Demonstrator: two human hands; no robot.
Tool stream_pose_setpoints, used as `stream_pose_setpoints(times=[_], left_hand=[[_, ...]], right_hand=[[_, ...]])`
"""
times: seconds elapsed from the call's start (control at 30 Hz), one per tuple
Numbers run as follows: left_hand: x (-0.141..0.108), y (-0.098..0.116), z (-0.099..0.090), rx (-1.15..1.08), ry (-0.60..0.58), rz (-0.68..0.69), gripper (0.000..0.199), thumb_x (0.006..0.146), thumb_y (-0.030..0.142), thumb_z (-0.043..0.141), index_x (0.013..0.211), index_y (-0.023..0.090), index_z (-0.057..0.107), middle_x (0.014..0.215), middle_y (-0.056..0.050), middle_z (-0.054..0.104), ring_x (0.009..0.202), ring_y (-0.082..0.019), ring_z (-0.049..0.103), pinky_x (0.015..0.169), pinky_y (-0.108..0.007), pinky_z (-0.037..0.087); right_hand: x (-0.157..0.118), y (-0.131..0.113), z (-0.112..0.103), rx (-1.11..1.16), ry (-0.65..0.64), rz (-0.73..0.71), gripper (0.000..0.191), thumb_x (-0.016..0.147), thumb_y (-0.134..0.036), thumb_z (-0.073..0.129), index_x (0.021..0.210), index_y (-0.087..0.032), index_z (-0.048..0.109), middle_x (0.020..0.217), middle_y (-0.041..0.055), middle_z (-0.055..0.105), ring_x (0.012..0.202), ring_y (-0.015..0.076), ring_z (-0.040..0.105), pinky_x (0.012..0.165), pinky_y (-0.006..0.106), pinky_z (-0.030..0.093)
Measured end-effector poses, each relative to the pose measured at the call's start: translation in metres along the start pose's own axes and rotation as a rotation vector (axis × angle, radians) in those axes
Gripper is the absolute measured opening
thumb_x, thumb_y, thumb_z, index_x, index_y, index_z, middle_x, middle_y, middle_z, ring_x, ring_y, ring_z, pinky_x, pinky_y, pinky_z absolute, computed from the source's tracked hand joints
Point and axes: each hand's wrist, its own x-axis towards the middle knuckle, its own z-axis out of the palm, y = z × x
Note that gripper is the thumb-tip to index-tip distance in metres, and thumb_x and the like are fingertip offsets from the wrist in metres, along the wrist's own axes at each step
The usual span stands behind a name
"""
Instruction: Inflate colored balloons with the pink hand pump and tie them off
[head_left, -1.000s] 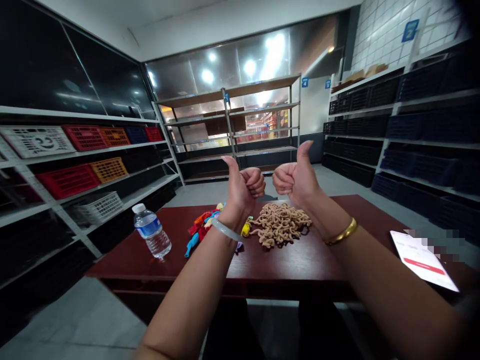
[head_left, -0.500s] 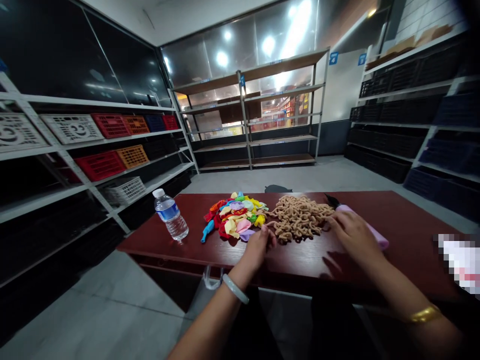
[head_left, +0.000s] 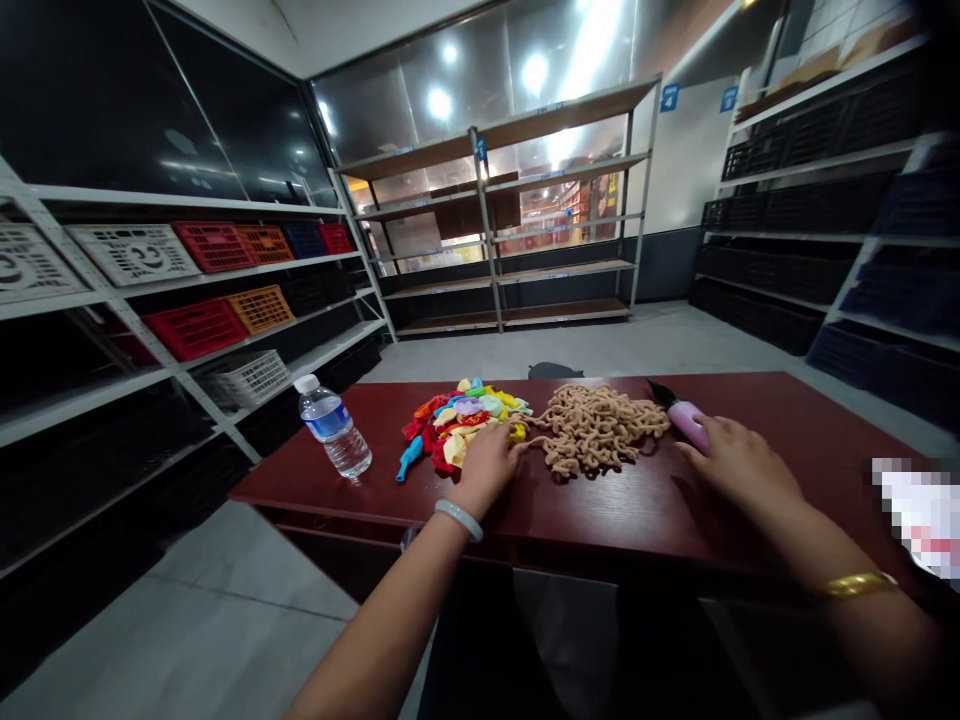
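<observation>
I see the left hand (head_left: pixel 489 465) has moved over the table's (head_left: pixel 600 525) balloons (head_left: pixel 463 425); the right hand (head_left: pixel 742 462) covers the lilac tool's (head_left: pixel 685 418) near end. Either hand's grip, I can't tell.

A clear bottle (head_left: pixel 334 435) with white cap and blue label stands near the left end of the dark red surface (head_left: pixel 600 525); at the left, a metal shelf (head_left: pixel 144 336) carries a red crate (head_left: pixel 196 328), touching or just beside an orange crate (head_left: pixel 261 309); behind, there is a rack (head_left: pixel 577 110) with brown boards; at the right, dark crates (head_left: pixel 772 275) fill other shelves; a blue sign (head_left: pixel 670 97) shows number 4.
</observation>
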Motion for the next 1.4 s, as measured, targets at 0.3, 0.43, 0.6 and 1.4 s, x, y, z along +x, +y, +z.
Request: stream_pose_setpoints(times=[0.3,0.43,0.6,1.4], left_hand=[[0.033,0.0,0.01,-0.148,-0.009,-0.114,0.006,0.075,0.024,0.065,0.074,0.018,0.068,0.083,-0.01,0.066,0.088,-0.024,0.058,0.081,-0.032,0.039],[0.039,-0.007,0.003,-0.403,0.035,-0.2,0.017,0.072,0.029,0.069,0.061,0.018,0.063,0.06,-0.001,0.057,0.063,-0.017,0.052,0.063,-0.027,0.035],[0.054,-0.011,-0.009,-0.853,0.175,-0.395,0.023,0.078,0.035,0.068,0.07,0.015,0.059,0.06,0.002,0.055,0.055,-0.011,0.05,0.053,-0.022,0.036],[0.153,0.037,0.019,-2.305,0.105,-0.759,0.015,0.094,0.014,0.047,0.092,0.012,0.062,0.072,-0.006,0.065,0.061,-0.013,0.065,0.06,-0.028,0.058]], right_hand=[[0.01,0.0,-0.01,-0.032,-0.07,0.052,0.061,0.09,-0.05,0.045,0.141,-0.016,0.042,0.11,0.0216,0.064,0.096,0.0342,0.063,0.075,0.043,0.047],[0.012,0.001,-0.012,-0.023,-0.065,0.06,0.065,0.09,-0.049,0.046,0.145,-0.015,0.038,0.106,0.0225,0.065,0.092,0.0333,0.065,0.073,0.043,0.048],[0.008,-0.001,-0.017,-0.01,-0.032,0.066,0.064,0.093,-0.045,0.039,0.148,-0.014,0.033,0.108,0.0243,0.063,0.093,0.0334,0.065,0.076,0.044,0.049],[0.101,-0.117,-0.034,0.635,0.249,-0.384,0.072,0.073,-0.031,0.058,0.142,-0.017,0.041,0.136,0.0135,0.054,0.122,0.0291,0.052,0.104,0.044,0.041]])
